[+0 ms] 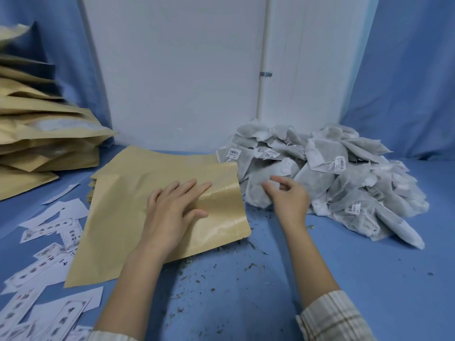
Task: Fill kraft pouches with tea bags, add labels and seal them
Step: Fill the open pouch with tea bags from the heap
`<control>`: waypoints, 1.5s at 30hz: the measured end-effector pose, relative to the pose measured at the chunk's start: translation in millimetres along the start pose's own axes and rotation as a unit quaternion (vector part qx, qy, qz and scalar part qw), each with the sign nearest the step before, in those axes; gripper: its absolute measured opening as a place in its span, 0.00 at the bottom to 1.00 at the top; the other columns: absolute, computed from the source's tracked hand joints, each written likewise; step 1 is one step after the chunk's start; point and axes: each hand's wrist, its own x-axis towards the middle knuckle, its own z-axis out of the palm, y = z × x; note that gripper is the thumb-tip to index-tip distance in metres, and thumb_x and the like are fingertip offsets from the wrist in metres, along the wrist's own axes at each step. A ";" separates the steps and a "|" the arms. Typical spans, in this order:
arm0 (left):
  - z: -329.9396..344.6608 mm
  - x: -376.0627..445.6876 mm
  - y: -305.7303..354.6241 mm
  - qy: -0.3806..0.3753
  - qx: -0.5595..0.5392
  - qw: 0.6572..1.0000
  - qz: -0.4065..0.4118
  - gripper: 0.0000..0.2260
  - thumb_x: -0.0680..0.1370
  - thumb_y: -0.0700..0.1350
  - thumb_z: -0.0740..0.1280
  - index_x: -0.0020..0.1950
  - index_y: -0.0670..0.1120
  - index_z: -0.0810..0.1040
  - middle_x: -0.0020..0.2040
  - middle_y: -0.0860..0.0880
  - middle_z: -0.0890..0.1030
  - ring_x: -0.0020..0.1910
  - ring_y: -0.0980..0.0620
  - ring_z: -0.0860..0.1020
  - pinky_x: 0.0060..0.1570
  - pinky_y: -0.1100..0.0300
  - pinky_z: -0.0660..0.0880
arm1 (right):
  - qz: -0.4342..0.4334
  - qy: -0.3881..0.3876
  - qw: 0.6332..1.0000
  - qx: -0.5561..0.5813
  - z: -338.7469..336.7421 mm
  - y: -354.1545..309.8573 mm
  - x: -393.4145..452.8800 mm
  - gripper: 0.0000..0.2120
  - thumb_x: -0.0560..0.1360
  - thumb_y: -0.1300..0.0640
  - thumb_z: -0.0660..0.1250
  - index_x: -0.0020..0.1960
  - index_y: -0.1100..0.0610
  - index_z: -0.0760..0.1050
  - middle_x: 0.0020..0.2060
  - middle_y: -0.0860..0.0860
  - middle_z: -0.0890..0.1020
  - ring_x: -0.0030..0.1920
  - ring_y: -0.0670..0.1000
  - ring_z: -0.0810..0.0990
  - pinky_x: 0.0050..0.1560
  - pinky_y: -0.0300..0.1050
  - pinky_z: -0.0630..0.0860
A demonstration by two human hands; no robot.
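A flat kraft pouch (118, 217) lies on the blue table in front of me, on top of more flat pouches. My left hand (172, 212) rests flat on it with straight fingers. My right hand (288, 195) hovers at the near left edge of a heap of grey-white tea bags (327, 175), fingers loosely curled and blurred, holding nothing that I can make out. Paper labels (49, 254) with printed characters lie scattered at the lower left.
A tall stack of filled kraft pouches (37, 134) stands at the far left. Loose tea crumbs (197, 271) dot the blue cloth (369, 267) between my arms. A white wall with a pipe (262, 70) rises behind the table.
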 end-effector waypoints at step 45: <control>-8.3 -1.9 2.5 0.033 -0.039 0.999 0.003 0.22 0.73 0.52 0.69 0.66 0.59 0.72 0.63 0.59 0.76 0.63 0.53 0.71 0.64 0.48 0.63 | -0.069 -0.005 0.991 -0.116 -19.1 -2.4 18.2 0.10 0.69 0.52 0.73 0.48 0.55 0.82 0.40 0.50 0.84 0.47 0.51 0.80 0.53 0.47 0.76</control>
